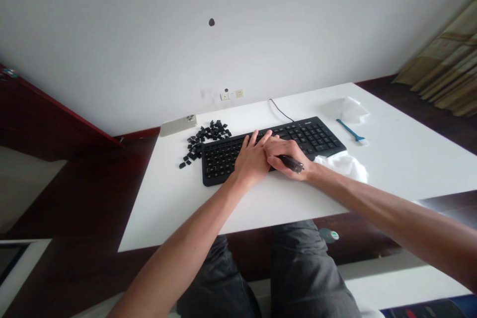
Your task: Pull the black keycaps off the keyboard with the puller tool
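Observation:
A black keyboard (316, 135) lies slightly slanted on the white table (175, 211). Many keys on its left part look bare of caps. My left hand (253, 161) rests on the middle of the keyboard with its fingers spread. Close against it on the right, my right hand (286, 155) is closed around a dark tool (292, 164), whose end sticks out toward the lower right. The tool's other end is hidden in the hand. Several loose black keycaps (210, 133) are scattered behind and beside the keyboard's left end.
A phone (179, 124) lies at the table's back left. Crumpled white tissue (345, 166) sits by the keyboard's front right corner. Farther right are a blue tool (349, 129) and a clear plastic bag (354, 109). A cable (280, 110) runs off the back edge.

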